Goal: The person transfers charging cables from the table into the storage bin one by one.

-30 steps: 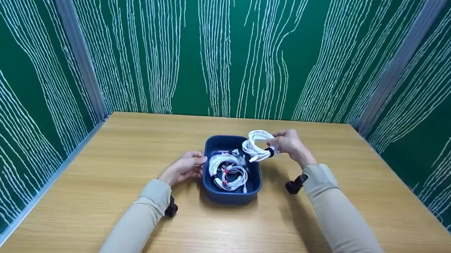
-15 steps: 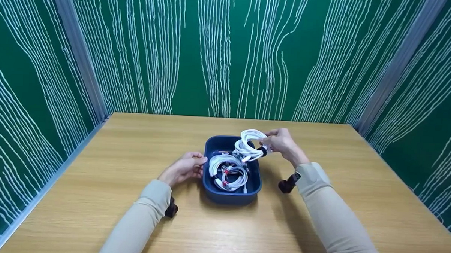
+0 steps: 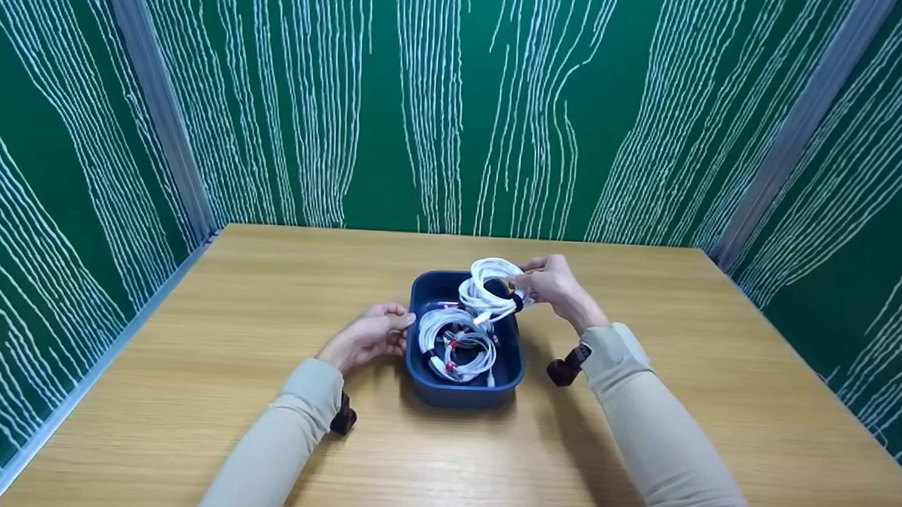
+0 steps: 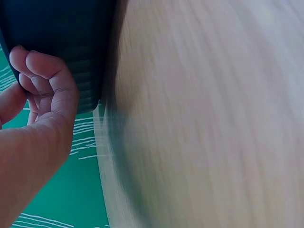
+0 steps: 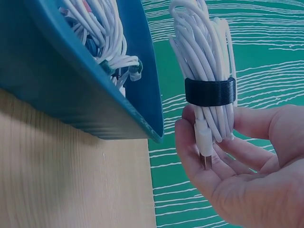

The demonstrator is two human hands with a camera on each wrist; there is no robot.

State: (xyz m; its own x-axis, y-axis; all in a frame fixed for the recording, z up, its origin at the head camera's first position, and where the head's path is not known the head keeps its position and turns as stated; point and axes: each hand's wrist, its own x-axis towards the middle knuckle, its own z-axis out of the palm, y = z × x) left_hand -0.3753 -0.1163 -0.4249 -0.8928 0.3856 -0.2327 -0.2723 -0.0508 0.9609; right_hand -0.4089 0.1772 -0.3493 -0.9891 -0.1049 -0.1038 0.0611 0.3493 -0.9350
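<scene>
In the head view a dark blue plastic bin stands on the table, with coiled white cables inside, some bound with red ties. My left hand holds the bin's left wall, thumb at the rim and fingers bent against the outside; the left wrist view shows those fingers. Above the bin's far right corner my right hand pinches a coiled white cable. A black strap wraps this coil, and its metal plug end points down by my fingers in the right wrist view.
The wooden table extends on all sides of the bin. Green walls with white wavy lines rise behind it and at both sides, joined by grey corner posts. A dark wrist camera hangs below my right cuff.
My right hand has moved left with the cable coil, bringing it farther over the bin. The left hand and the bin stay where they were.
</scene>
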